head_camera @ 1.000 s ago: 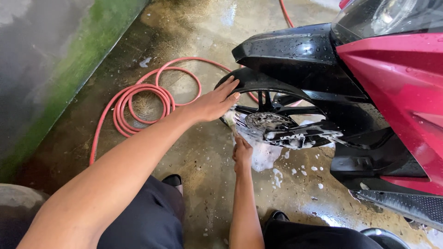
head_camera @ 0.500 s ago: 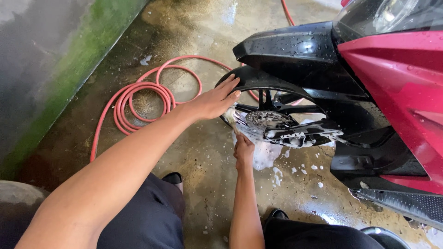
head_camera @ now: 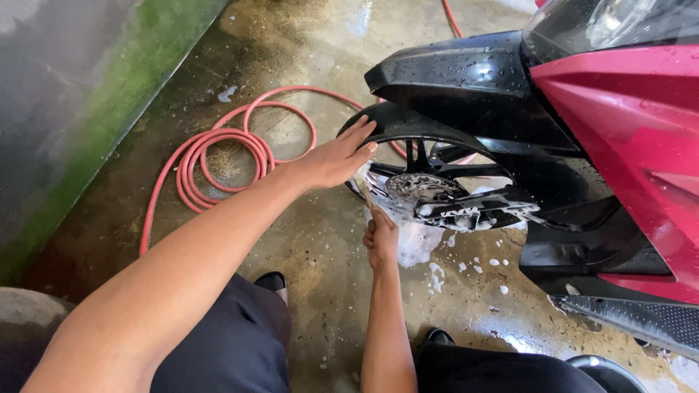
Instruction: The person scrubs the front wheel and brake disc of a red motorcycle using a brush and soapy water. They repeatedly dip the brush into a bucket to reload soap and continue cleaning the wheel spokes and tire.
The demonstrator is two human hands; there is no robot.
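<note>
Nearest the camera are the person's two knees in dark trousers and two black shoes, one on the left and one on the right, on the wet concrete floor. A round grey rim shows at the near right edge.

The right hand is clenched around a thin stick-like handle, likely a small brush, whose tip lies against the soapy black front wheel of the scooter. Its working end is hidden in foam. One patch of white suds lies on the floor just right of this hand, with several small flecks scattered to the right of it.

Slightly farther, the left hand rests flat, grip released and fingers spread, on the tyre's left edge, just below the black front mudguard.

To the right rises one red scooter body panel, beaded with water.

On the left, farther out, one pink rubber hose lies coiled in several loops on the floor, well apart from the wheel. Beyond it, at the far left, runs a moss-green strip of wall base.
</note>
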